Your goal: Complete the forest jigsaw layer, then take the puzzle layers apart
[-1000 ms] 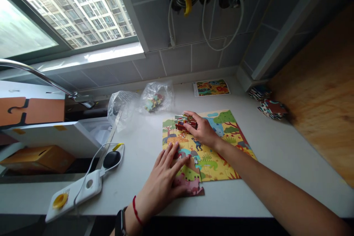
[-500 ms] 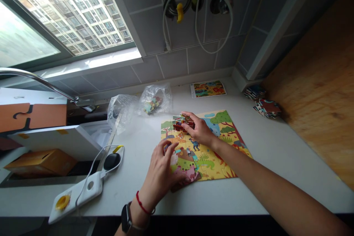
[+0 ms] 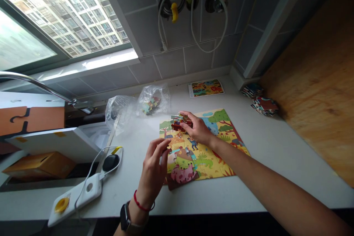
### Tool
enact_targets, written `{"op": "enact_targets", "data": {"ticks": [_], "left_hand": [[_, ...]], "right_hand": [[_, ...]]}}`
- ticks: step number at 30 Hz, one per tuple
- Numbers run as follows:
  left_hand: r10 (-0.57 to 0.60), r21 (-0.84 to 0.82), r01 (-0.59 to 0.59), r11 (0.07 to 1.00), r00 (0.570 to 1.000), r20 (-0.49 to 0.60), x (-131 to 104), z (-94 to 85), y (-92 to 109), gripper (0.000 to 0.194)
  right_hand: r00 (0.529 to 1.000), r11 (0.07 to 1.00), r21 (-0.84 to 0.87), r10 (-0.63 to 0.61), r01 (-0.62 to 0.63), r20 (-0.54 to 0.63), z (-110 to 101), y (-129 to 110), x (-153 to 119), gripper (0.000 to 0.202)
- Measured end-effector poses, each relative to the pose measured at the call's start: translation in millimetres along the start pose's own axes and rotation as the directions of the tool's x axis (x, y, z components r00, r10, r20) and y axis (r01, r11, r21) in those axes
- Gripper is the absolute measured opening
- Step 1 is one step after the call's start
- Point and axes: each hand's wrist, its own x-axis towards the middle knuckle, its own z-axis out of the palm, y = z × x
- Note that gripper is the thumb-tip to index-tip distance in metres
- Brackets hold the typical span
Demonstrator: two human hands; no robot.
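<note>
My right hand (image 3: 201, 129) is closed around a small stack of puzzle pieces (image 3: 181, 122), held over the upper left part of a jigsaw puzzle (image 3: 218, 151). The puzzle is a bright animal scene on a yellow ground. At its lower left lies a joined section with a pink pig (image 3: 181, 173), tilted against the main sheet and overlapping its edge. My left hand (image 3: 155, 160) hovers at the puzzle's left edge, fingers loosely bent and thumb apart. I see nothing clearly held in it; its fingertips are partly hidden.
A picture card (image 3: 207, 88) lies near the wall. Stacked pieces (image 3: 264, 106) sit at the right by a wooden board (image 3: 312, 92). Clear bags (image 3: 155, 97), one with pieces inside, lie at back left. A power strip (image 3: 77, 199) with a cable is at left.
My left hand has moved left, off the pig section, and its fingers have drawn closer together. My right hand stays almost still with the stack. The view has shifted slightly.
</note>
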Motion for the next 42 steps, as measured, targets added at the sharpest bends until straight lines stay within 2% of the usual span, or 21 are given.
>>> {"op": "enact_targets", "data": {"ticks": [2, 4, 5, 8, 12, 14, 17, 19, 31, 37, 42], "left_hand": [[-0.039, -0.022, 0.038, 0.999, 0.998, -0.046, 3, -7.5, 1, 0.025], [-0.109, -0.081, 0.105, 0.991, 0.993, -0.042, 5, -14.1, 1, 0.024], [-0.142, -0.118, 0.140, 0.983, 0.990, -0.006, 4, -16.4, 1, 0.024], [-0.171, -0.159, 0.202, 0.966, 0.967, 0.190, -1, -16.9, 2, 0.027], [-0.136, -0.052, 0.161, 0.986, 0.938, 0.319, -18, -8.1, 5, 0.033], [-0.123, 0.020, 0.124, 0.992, 0.921, 0.370, -28, -5.3, 5, 0.049], [-0.102, 0.108, 0.062, 0.992, 0.898, 0.427, -39, -5.0, 2, 0.094], [-0.097, 0.130, 0.044, 0.991, 0.896, 0.433, -41, -5.7, 0, 0.107], [-0.118, 0.074, 0.095, 0.993, 0.877, 0.466, -25, -11.9, 8, 0.094], [-0.108, 0.036, 0.103, 0.994, 0.895, 0.433, -21, -7.9, 11, 0.088], [-0.082, -0.026, 0.104, 0.994, 0.894, 0.441, -17, -10.4, 15, 0.084]], "right_hand": [[1.000, 1.000, -0.014, -0.009, 0.009, -0.001, 0, 1, 0, 0.044], [1.000, 1.000, -0.018, -0.018, 0.018, -0.005, -1, 1, 0, 0.044], [1.000, 1.000, -0.018, -0.020, 0.020, -0.005, -1, 2, 0, 0.044], [1.000, 1.000, 0.001, -0.016, 0.016, 0.003, 0, 2, 1, 0.044], [1.000, 1.000, 0.019, -0.005, 0.005, 0.004, 1, 2, 1, 0.043], [1.000, 1.000, 0.015, -0.006, 0.006, 0.005, 1, 1, 1, 0.043], [1.000, 1.000, 0.006, -0.015, 0.015, 0.007, 1, 2, 1, 0.043], [1.000, 1.000, 0.010, -0.012, 0.012, 0.009, 1, 2, 1, 0.043], [1.000, 1.000, -0.002, -0.018, 0.018, 0.001, 1, 3, 0, 0.043], [1.000, 1.000, -0.014, -0.011, 0.011, 0.010, 1, 2, 0, 0.044], [1.000, 0.999, -0.036, -0.010, 0.011, 0.009, 0, 3, 0, 0.045]]}}
